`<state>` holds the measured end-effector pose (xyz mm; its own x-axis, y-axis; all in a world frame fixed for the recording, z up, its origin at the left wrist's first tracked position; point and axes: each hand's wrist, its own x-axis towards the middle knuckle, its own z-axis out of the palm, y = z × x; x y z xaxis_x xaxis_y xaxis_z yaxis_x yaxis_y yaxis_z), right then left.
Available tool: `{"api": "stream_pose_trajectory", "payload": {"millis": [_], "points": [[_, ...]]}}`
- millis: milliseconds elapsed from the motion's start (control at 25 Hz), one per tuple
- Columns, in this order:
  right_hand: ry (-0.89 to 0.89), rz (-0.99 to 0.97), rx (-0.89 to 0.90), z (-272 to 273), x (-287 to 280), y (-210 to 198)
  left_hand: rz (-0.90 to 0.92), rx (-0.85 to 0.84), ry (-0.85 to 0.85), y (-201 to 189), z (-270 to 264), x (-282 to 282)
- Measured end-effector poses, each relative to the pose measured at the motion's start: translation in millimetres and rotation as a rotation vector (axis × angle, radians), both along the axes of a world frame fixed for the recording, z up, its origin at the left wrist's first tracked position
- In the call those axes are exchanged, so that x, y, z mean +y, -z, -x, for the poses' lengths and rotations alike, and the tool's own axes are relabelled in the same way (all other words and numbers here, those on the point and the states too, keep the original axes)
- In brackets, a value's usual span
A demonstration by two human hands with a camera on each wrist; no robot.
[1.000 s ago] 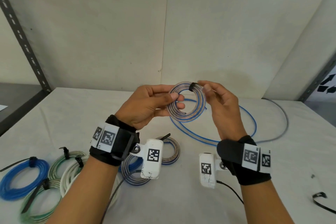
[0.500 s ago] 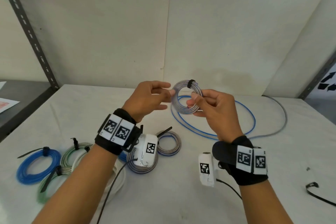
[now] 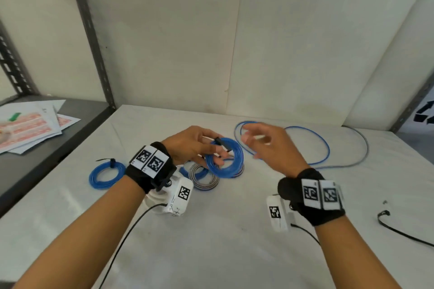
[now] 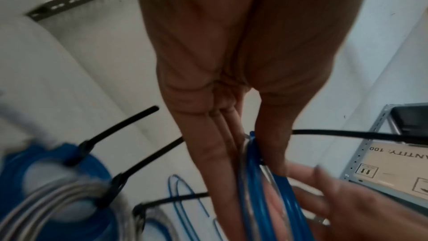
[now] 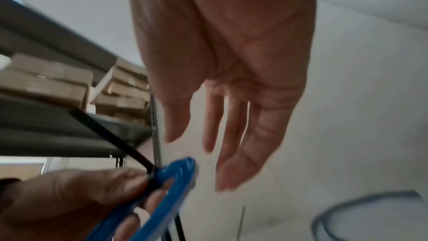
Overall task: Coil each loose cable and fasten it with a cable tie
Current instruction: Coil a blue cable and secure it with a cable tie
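Cables are lying across a white table (image 3: pixel 211 253), where the largest, a loose blue cable (image 3: pixel 325 145) trailing into a grey cable (image 3: pixel 361 145), is sprawling uncoiled at the far right and awaiting its turn. Nearer the centre, a person's left hand (image 3: pixel 190 148) is holding a coiled blue cable (image 3: pixel 225 159) above the table, thumb and fingers curled round its rim beside the black cable tie (image 3: pixel 223 142) already cinched on it, the tie's tail sticking out. The right hand (image 3: pixel 265 145) is hovering just right of that coil, fingers spread and relaxed, gripping nothing. Finished bundles are gathering at the near left: a tied blue coil (image 3: pixel 106 172) and a grey coil (image 3: pixel 204 177) partly hidden under the left wrist. A spare black tie (image 3: pixel 399 230) is lying at the near right edge. The step in hand appears to be setting down the fastened coil; doing it well likely means laying it flat beside the finished bundles, clear of the loose cable, so its tail does not snag as the free hand is reaching for the next length.
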<state>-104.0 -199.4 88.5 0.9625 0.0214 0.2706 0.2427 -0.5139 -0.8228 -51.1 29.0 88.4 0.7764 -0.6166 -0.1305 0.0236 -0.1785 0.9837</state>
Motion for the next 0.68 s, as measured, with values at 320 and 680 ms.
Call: {"api": "stream_pose_trajectory", "payload": {"millis": [320, 680], "points": [[0.003, -0.110, 0.543, -8.3, 11.7, 60.8, -0.394, -0.097, -0.146, 52.9, 7.6, -7.8], [-0.033, 0.266, 0.620, -18.5, 32.3, 73.2, -0.866, -0.518, -0.164, 54.5, 18.6, -9.3]]}}
